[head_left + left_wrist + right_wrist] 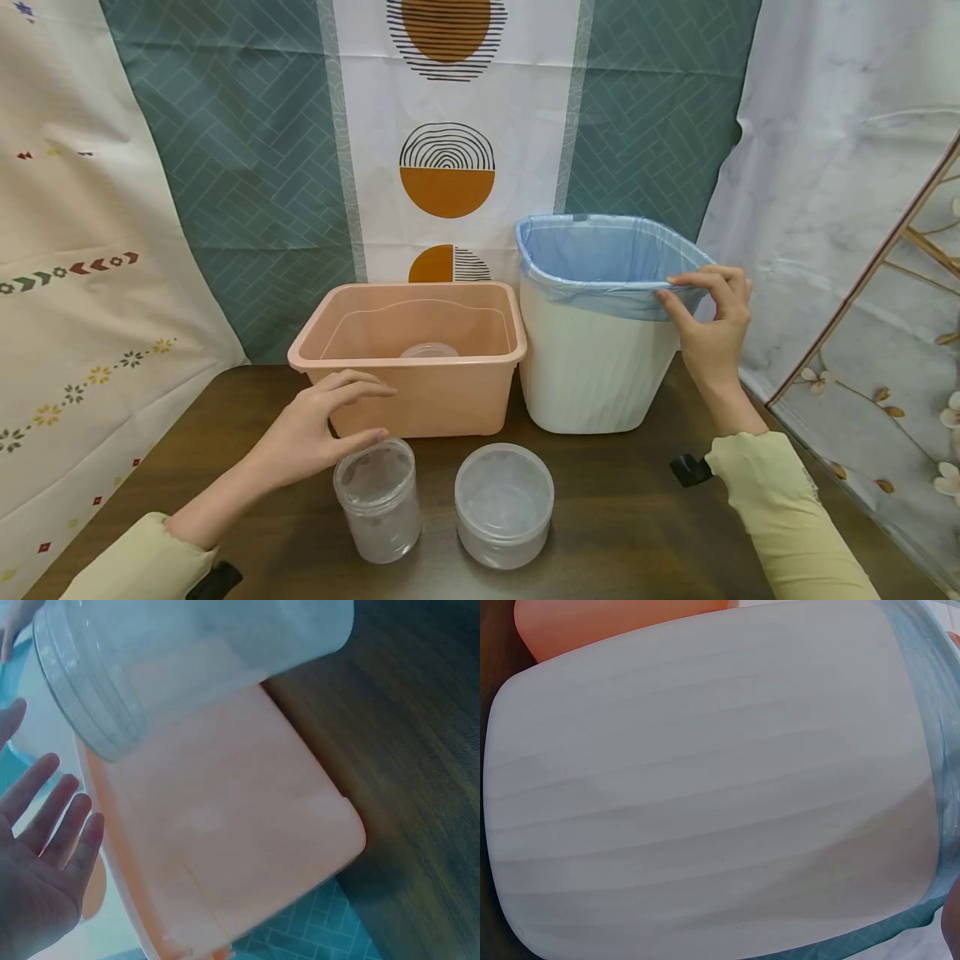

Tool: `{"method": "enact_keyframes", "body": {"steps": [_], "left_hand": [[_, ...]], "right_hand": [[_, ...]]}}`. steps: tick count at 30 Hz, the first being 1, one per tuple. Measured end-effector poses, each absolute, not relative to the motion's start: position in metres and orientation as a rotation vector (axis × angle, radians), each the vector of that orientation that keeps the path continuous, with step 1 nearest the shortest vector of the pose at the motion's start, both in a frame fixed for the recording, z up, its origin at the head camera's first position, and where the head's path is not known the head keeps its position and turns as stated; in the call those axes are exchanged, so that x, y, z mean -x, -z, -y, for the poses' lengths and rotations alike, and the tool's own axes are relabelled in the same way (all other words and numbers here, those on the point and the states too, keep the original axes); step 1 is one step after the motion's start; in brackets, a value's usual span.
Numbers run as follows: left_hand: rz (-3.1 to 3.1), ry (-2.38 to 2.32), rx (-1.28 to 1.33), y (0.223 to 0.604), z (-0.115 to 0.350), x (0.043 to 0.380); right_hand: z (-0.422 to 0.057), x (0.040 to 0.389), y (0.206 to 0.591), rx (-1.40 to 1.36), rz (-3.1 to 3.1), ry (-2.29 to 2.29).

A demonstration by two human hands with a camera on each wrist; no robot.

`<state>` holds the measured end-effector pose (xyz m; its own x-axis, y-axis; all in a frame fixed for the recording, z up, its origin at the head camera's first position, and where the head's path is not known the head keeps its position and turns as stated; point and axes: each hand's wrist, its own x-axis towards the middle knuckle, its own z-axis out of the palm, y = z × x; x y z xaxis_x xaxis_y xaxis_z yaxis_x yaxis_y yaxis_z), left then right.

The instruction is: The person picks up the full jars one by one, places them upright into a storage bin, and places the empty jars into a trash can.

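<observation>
Liner, seemingly fitted, is pinched by the right hand at the bin's front-right corner, while jars between the table's side edges are left ungrasped, the left hand spread.

1. Between the tall jar and the low jar, a strip of table leaves room for fingers;
2. the left hand blocks the tall jar's upper left; the peach tub stands close behind;
3. the tub's top admits a hand from above; the white bin crowds its right side;
4. the bin's mouth opens upward; the right hand, pinching the blue liner, obstructs its near right corner.
</observation>
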<state>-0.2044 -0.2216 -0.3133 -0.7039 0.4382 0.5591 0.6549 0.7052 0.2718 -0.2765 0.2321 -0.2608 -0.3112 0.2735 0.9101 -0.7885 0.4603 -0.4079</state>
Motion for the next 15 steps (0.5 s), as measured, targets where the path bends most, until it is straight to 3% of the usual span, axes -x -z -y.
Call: {"method": "enact_keyframes", "body": {"steps": [15], "left_hand": [[2.706, 0.416, 1.009, 0.316, 0.219, 0.189]], "right_hand": [[-0.229, 0.273, 0.259, -0.468, 1.534, -1.138]]}}
